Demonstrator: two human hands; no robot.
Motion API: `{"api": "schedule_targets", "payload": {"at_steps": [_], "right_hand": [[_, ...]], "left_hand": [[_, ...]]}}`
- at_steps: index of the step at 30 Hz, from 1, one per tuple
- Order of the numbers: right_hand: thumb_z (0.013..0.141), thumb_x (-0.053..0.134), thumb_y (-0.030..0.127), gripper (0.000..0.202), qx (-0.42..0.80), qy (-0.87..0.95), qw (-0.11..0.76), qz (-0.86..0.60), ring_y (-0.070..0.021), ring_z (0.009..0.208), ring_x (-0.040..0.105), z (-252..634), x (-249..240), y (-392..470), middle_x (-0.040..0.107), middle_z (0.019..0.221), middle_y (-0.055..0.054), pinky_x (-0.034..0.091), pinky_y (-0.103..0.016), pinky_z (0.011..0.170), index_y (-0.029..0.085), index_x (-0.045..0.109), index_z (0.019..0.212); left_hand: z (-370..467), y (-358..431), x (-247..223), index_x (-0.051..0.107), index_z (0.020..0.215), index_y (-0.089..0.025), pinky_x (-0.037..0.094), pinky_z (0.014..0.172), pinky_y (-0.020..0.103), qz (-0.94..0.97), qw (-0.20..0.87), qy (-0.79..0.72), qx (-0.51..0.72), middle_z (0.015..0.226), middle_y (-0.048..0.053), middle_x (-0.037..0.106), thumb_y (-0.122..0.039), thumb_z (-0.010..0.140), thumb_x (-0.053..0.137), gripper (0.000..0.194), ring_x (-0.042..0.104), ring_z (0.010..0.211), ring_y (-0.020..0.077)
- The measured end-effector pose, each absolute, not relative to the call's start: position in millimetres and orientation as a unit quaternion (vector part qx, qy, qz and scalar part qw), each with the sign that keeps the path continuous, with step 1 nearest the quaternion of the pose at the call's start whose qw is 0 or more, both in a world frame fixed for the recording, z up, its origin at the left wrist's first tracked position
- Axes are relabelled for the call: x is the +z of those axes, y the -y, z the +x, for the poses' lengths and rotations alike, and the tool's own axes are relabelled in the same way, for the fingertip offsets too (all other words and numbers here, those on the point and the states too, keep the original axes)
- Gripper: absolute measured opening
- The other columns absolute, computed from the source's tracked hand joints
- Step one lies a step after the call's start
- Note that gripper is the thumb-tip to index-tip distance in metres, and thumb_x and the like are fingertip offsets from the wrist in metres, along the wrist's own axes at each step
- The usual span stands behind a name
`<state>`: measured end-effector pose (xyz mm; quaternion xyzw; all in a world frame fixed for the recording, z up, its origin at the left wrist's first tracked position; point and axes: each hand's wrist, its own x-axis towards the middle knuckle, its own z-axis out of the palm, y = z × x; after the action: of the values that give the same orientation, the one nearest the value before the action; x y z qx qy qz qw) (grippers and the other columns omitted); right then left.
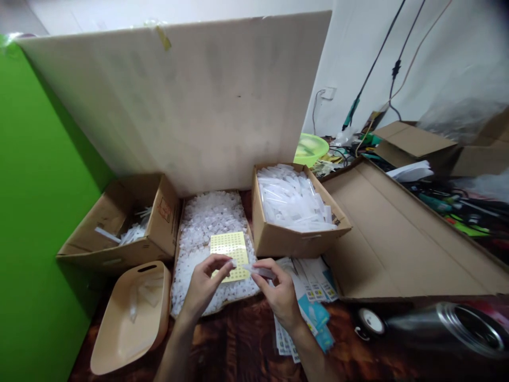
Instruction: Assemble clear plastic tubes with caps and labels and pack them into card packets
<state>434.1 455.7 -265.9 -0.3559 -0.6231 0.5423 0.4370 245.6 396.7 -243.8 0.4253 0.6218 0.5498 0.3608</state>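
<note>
My left hand point(204, 281) pinches a small whitish cap-like piece point(233, 262) between thumb and fingertips. My right hand point(280, 289) grips a translucent white plastic tube point(260, 271), its narrow end pointing left at the small piece, with a slight gap between them. Both hands are over a yellow sticker sheet point(228, 243) dotted with rows of small marks. The sheet lies on a shallow cardboard tray point(173, 297) full of small white plastic pieces. Behind my right hand, a cardboard box point(294, 245) is heaped with similar translucent tubes point(288, 196).
A beige plastic bin point(107, 339) with a few tubes and an open cardboard box point(159, 244) stand on the left. Printed cards point(314, 313) lie by my right wrist. Farther right are a leaning cardboard sheet point(397, 244) and a dark metal flask point(433, 329). A pale board point(207, 106) rises behind.
</note>
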Motion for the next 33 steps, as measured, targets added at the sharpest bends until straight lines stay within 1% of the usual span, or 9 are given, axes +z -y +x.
{"api": "schedule_targets", "payload": {"at_steps": [7,13,16,18,21,24,28,30,33], "right_hand": [[0.086,0.074,0.035,0.016,0.564,0.635,0.412,-0.330,-0.0224,0.096,0.069,438.3,-267.1,-454.4,0.072,0.098,-0.006,0.056,-0.030,0.081,0.023,0.075,0.096],[0.092,0.064,0.052,0.037,0.631,0.588,0.334,-0.380,-0.0135,0.049,0.055,446.9,-268.8,-454.6,0.064,0.057,0.000,0.044,-0.025,0.050,0.017,0.070,0.079],[0.088,0.072,0.044,0.026,0.602,0.614,0.356,-0.366,-0.0161,0.065,0.064,450.5,-269.6,-453.9,0.070,0.072,-0.002,0.049,-0.025,0.062,0.018,0.074,0.086],[0.083,0.077,0.038,0.020,0.574,0.635,0.375,-0.357,-0.0188,0.080,0.067,452.0,-271.2,-452.8,0.072,0.084,-0.003,0.051,-0.026,0.071,0.020,0.076,0.090],[0.084,0.075,0.041,0.023,0.586,0.617,0.367,-0.375,-0.0178,0.071,0.066,453.9,-276.6,-450.9,0.071,0.077,-0.002,0.050,-0.026,0.065,0.019,0.076,0.089],[0.087,0.071,0.047,0.029,0.623,0.578,0.345,-0.399,-0.0147,0.053,0.058,456.5,-281.8,-449.6,0.067,0.062,0.000,0.047,-0.025,0.053,0.018,0.075,0.091],[0.081,0.079,0.040,0.022,0.581,0.612,0.379,-0.379,-0.0190,0.079,0.068,459.6,-283.9,-449.2,0.074,0.086,-0.004,0.052,-0.026,0.070,0.020,0.077,0.091],[0.082,0.078,0.041,0.023,0.597,0.603,0.366,-0.382,-0.0166,0.069,0.066,459.9,-285.2,-448.2,0.072,0.077,-0.003,0.051,-0.024,0.061,0.020,0.076,0.090],[0.085,0.072,0.052,0.034,0.674,0.528,0.320,-0.406,-0.0093,0.037,0.046,459.7,-288.7,-445.6,0.059,0.051,0.004,0.033,-0.020,0.036,0.018,0.070,0.084]], "left_hand": [[257.5,-386.1,-250.4,0.075,0.093,-0.018,0.058,0.075,0.029,0.463,0.354,-0.633,0.509,0.087,0.006,0.077,-0.040,0.085,0.074,0.024,0.072,0.082,0.0201],[267.2,-378.1,-251.2,0.075,0.101,-0.021,0.055,0.091,0.033,0.532,0.320,-0.587,0.520,0.105,0.008,0.076,-0.037,0.087,0.073,0.021,0.071,0.097,0.0211],[272.9,-375.1,-252.6,0.070,0.112,-0.019,0.057,0.073,0.029,0.515,0.371,-0.601,0.487,0.094,0.007,0.076,-0.046,0.095,0.060,0.033,0.070,0.075,0.0171],[277.0,-375.4,-252.4,0.071,0.099,-0.017,0.052,0.061,0.026,0.512,0.386,-0.630,0.438,0.072,0.003,0.071,-0.047,0.101,0.048,0.038,0.063,0.058,0.0144],[282.1,-378.0,-251.5,0.072,0.091,-0.018,0.051,0.070,0.026,0.545,0.337,-0.641,0.423,0.078,0.003,0.072,-0.040,0.097,0.057,0.027,0.066,0.071,0.0160],[284.4,-379.1,-253.0,0.069,0.109,-0.019,0.052,0.082,0.029,0.549,0.327,-0.621,0.455,0.100,0.006,0.074,-0.037,0.089,0.069,0.026,0.068,0.087,0.0183],[286.5,-377.9,-257.2,0.070,0.091,-0.016,0.049,0.062,0.026,0.509,0.403,-0.644,0.406,0.072,0.003,0.070,-0.043,0.101,0.045,0.038,0.063,0.060,0.0152],[288.5,-377.5,-259.0,0.070,0.084,-0.017,0.049,0.064,0.027,0.532,0.378,-0.649,0.391,0.070,0.003,0.070,-0.040,0.101,0.047,0.037,0.064,0.064,0.0160],[291.6,-376.9,-262.0,0.071,0.097,-0.019,0.051,0.078,0.028,0.582,0.302,-0.623,0.426,0.090,0.005,0.075,-0.031,0.095,0.059,0.017,0.069,0.084,0.0182]]}}
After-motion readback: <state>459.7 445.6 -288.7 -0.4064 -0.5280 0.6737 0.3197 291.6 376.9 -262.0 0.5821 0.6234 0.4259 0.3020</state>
